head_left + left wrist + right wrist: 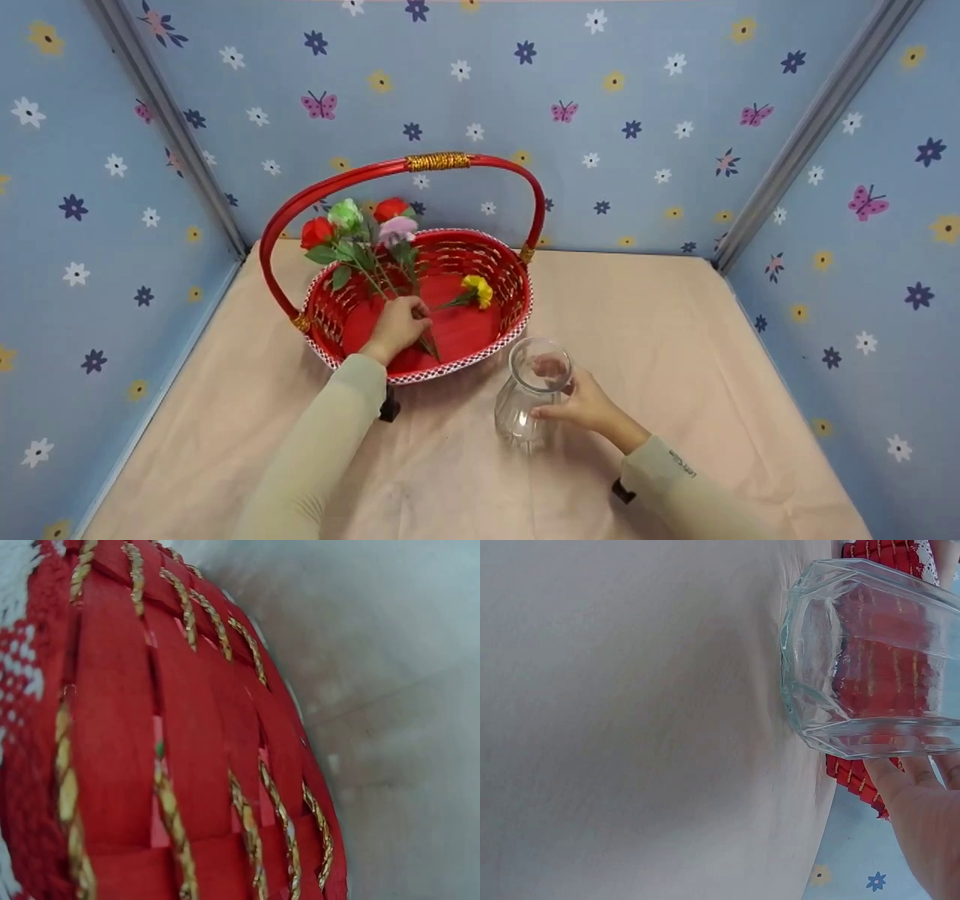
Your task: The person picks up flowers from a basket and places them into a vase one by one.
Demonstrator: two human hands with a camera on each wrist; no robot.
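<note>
A flower stem in the red basket, left of centre, is pinched by the left hand and should be eased out gently, while the glass vase, lower centre, is steadied upright by the wrapped right hand.

At the centre-left of the head view, the woven basket is showing glossy red, its rim trim is running in a red-and-white check, and gold binding is banding the red handle. Across the left wrist view, twisted gold cords are striping red slats. Above the basket's left side, two roses are displaying red, beside a pale green bloom and a lilac one; a carnation is glowing yellow at the centre. Below it, the glass vase is staying colourless, its base tinting faintly green in the right wrist view. The tablecloth is spreading plain peach; pale sage sleeves are crossing its lower part, dark lettering marking the right one. Light-blue panels are carrying white, navy and yellow flowers and pink butterflies between grey posts.
</note>
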